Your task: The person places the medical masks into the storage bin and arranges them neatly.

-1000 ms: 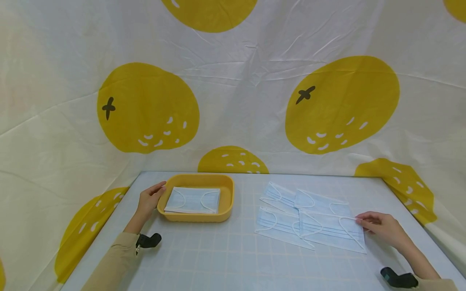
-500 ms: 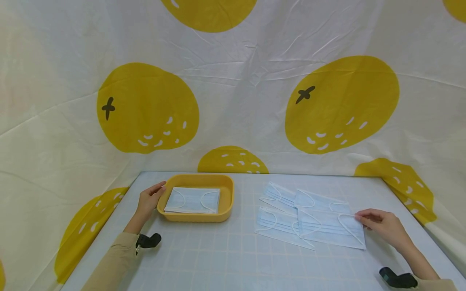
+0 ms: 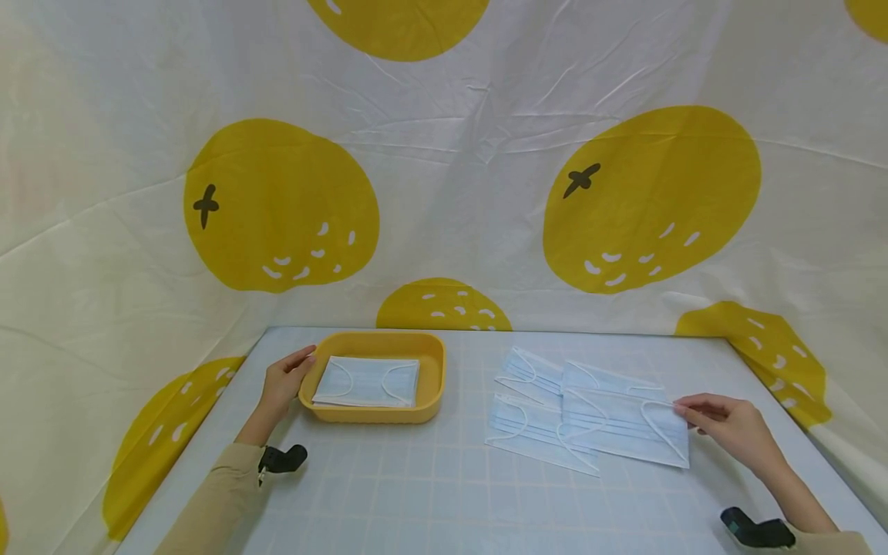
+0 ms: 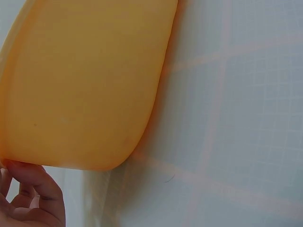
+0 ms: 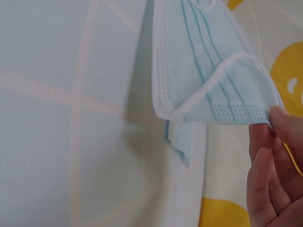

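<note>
A light blue face mask [image 3: 627, 424] is pinched at its far right corner by my right hand [image 3: 738, 432]. In the right wrist view the thumb and fingers nip the corner of the pleated mask [image 5: 208, 71], and its near end is raised off the table. Several other masks [image 3: 520, 428] lie overlapping under it and to its left. My left hand [image 3: 286, 381] holds the left rim of a yellow tray [image 3: 432, 385]. Inside the tray a mask [image 3: 368, 381] lies flat, apparently on top of others. Up close, curled fingers [image 4: 40, 182] meet the tray's rim.
The table [image 3: 416, 493] has a pale blue, checked cover. Behind it hangs a white cloth [image 3: 458, 216] printed with big yellow fruit. A dark wrist camera [image 3: 283, 460] sits on the left sleeve, and another camera [image 3: 756, 530] on the right.
My right hand has moved slightly left and up, sliding the pinched mask the same way over the others. The left hand and the tray stay where they were.
</note>
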A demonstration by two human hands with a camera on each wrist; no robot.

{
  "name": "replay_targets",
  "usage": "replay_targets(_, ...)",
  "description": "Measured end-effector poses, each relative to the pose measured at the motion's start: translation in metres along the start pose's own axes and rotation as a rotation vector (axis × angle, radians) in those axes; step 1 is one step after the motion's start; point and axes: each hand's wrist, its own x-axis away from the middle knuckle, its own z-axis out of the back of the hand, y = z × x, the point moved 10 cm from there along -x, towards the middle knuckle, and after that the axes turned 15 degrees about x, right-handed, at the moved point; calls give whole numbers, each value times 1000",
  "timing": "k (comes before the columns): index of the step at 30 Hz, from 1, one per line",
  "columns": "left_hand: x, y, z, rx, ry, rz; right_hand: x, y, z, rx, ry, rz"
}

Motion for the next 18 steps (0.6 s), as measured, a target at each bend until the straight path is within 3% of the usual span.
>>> replay_targets(18, 1, -1, 0, 2, -6, 9, 0, -15, 7, -65, -29, -55)
